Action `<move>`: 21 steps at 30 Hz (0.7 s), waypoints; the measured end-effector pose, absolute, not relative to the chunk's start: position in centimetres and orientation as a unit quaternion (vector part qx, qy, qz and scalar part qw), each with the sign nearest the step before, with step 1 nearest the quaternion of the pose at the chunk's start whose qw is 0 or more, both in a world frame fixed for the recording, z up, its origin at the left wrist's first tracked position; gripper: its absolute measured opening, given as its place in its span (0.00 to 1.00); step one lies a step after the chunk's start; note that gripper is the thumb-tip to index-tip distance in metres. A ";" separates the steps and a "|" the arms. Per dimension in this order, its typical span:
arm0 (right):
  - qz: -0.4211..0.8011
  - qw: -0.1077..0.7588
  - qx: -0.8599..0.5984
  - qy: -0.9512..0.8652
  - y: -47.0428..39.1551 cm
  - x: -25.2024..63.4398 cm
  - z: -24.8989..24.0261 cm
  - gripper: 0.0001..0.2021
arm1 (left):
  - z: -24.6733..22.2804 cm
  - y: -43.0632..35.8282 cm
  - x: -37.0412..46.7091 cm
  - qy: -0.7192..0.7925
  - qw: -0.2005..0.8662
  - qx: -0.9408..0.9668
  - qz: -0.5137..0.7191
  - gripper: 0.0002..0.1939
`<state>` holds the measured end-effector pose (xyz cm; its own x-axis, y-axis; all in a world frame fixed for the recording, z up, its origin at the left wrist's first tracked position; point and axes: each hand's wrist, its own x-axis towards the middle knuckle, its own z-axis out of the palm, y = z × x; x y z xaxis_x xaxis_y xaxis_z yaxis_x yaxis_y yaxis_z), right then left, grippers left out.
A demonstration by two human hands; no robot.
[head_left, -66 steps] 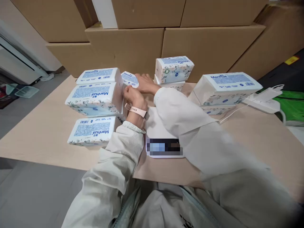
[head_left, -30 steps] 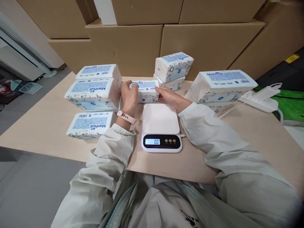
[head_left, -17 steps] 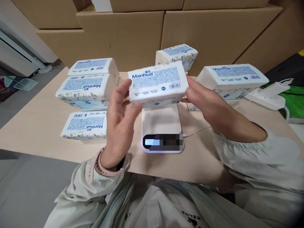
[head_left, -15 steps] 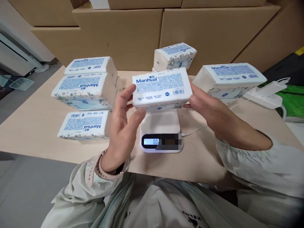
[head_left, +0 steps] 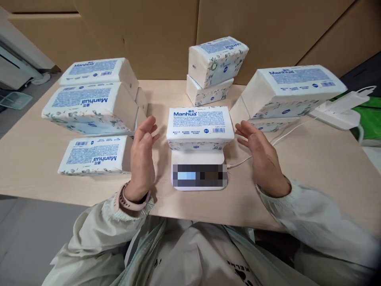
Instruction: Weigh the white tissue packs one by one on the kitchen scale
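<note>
A white and blue Manhua tissue pack rests on the rear of a small white digital scale; the scale's display is blurred out. My left hand is held up to the left of this pack, fingers extended, not touching it. On the pack's other side, my right hand is likewise apart from it, palm turned inward and holding nothing. Close by my left hand lies a single tissue pack, printed side up.
Stacked tissue packs stand at the left, with another stack at the back and one at the right. A white power strip sits at the right edge; a cable runs to the scale. Cardboard boxes form a wall behind.
The tissue pack has come down from between my hands onto the scale. Both hands have let go and moved apart to its sides. The view has tilted down a little.
</note>
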<state>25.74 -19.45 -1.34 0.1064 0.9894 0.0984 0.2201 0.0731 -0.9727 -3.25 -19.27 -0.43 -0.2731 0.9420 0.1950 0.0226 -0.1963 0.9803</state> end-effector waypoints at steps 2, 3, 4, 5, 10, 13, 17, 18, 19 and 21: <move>0.400 0.499 -0.558 -0.529 -19.5 25.9 -2.2 0.30 | -0.7 -19.1 -3.6 0.506 0.395 0.466 0.609 0.29; 0.403 0.498 -0.557 -0.528 -19.4 25.9 -2.4 0.29 | -0.7 -19.1 -3.7 0.503 0.404 0.465 0.606 0.29; 0.404 0.497 -0.557 -0.529 -19.3 26.0 -2.6 0.28 | -0.6 -19.1 -3.8 0.500 0.410 0.463 0.606 0.29; 0.403 0.494 -0.557 -0.532 -19.2 26.0 -2.7 0.28 | -0.6 -19.2 -3.9 0.499 0.414 0.459 0.607 0.29; 0.402 0.486 -0.561 -0.536 -18.8 26.4 -3.1 0.28 | -0.4 -19.4 -3.8 0.504 0.423 0.447 0.606 0.28; 0.401 0.487 -0.561 -0.536 -18.7 26.5 -3.5 0.27 | -0.4 -19.4 -3.8 0.504 0.423 0.454 0.601 0.29; 0.405 0.498 -0.555 -0.530 -18.7 26.6 -3.8 0.27 | -0.2 -19.5 -3.6 0.502 0.433 0.436 0.609 0.29; 0.407 0.501 -0.552 -0.528 -18.7 26.6 -3.8 0.28 | -0.1 -19.6 -3.5 0.502 0.434 0.431 0.611 0.29; 0.408 0.505 -0.550 -0.525 -18.7 26.6 -3.9 0.28 | 0.0 -19.6 -3.5 0.504 0.434 0.428 0.612 0.29; 0.411 0.511 -0.546 -0.521 -18.7 26.7 -4.0 0.29 | 0.1 -19.7 -3.4 0.507 0.434 0.425 0.612 0.30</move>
<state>26.66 -18.67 -3.98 0.1195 0.9894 0.0829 0.1487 0.0648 -0.9868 -3.38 -19.68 0.09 -0.2621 0.9617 0.0805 -0.0992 -0.1099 0.9890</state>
